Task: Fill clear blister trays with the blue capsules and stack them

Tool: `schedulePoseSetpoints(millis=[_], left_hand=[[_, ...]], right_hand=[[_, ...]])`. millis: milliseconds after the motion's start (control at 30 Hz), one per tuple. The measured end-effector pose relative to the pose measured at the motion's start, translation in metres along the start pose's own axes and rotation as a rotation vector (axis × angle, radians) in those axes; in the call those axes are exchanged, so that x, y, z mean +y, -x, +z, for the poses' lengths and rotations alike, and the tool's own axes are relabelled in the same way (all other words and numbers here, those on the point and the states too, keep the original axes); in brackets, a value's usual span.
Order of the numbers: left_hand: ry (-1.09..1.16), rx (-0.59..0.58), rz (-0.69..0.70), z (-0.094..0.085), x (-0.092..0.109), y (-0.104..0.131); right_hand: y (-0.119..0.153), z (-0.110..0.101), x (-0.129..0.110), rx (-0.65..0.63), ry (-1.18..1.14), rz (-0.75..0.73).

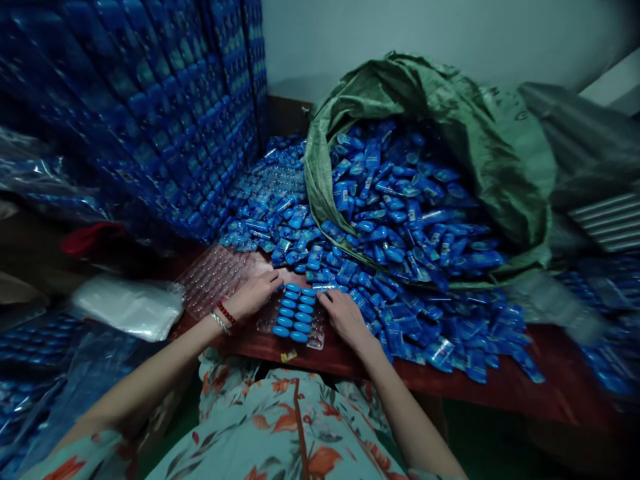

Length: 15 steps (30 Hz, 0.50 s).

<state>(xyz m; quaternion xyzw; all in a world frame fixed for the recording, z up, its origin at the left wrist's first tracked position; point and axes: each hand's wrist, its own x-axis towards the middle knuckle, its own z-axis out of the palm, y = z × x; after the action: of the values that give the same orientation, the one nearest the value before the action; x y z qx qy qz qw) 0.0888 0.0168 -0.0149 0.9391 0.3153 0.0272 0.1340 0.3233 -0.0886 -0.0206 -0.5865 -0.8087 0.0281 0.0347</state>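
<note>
A clear plastic tray (316, 340) lies in front of me near the table edge. Two columns of glossy blue oval pieces (302, 317) fill its middle. My left hand (259, 292) is at the tray's upper left, its fingers closed at a small blue piece. At the upper right, my right hand (344, 316) has its fingers bent together against the end of a blue oval piece in the top rows. Beyond both hands spreads a loose heap of small blue packets (295, 219). The undersides of my fingertips are hidden.
A green woven sack (520, 167) lies open, spilling blue packets onto the red table (550, 360). Stacked blue-filled trays (165, 120) rise at the left. Empty clear trays (213, 277) and plastic bags (127, 307) lie left of my hands. A yellow scrap (289, 357) sits by the edge.
</note>
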Motion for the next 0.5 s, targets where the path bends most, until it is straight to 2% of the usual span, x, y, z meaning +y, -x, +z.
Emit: schedulePoseSetpoints(millis=[133,233,267,333,433,500], left_hand=[[0.010,-0.026,0.091,-0.018,-0.005,-0.010],[0.059,0.043,0.144,-0.037,-0.004,-0.025],[0.079,0.073,0.158,-0.041,-0.001,-0.034],[0.067,0.069,0.225,-0.041,0.011,-0.060],[-0.084,-0.066,0.381,-0.027,0.036,-0.103],[-0.153,-0.118,0.435,-0.013,0.048,-0.127]], right_hand=[[0.005,0.000,0.016,0.126,-0.218,0.060],[0.004,-0.003,0.033,0.252,-0.343,0.177],[0.001,-0.005,0.038,0.242,-0.340,0.203],[-0.006,-0.008,0.045,0.132,-0.267,0.191],[-0.020,-0.011,0.047,-0.060,-0.091,0.125],[-0.025,-0.012,0.045,-0.098,-0.022,0.113]])
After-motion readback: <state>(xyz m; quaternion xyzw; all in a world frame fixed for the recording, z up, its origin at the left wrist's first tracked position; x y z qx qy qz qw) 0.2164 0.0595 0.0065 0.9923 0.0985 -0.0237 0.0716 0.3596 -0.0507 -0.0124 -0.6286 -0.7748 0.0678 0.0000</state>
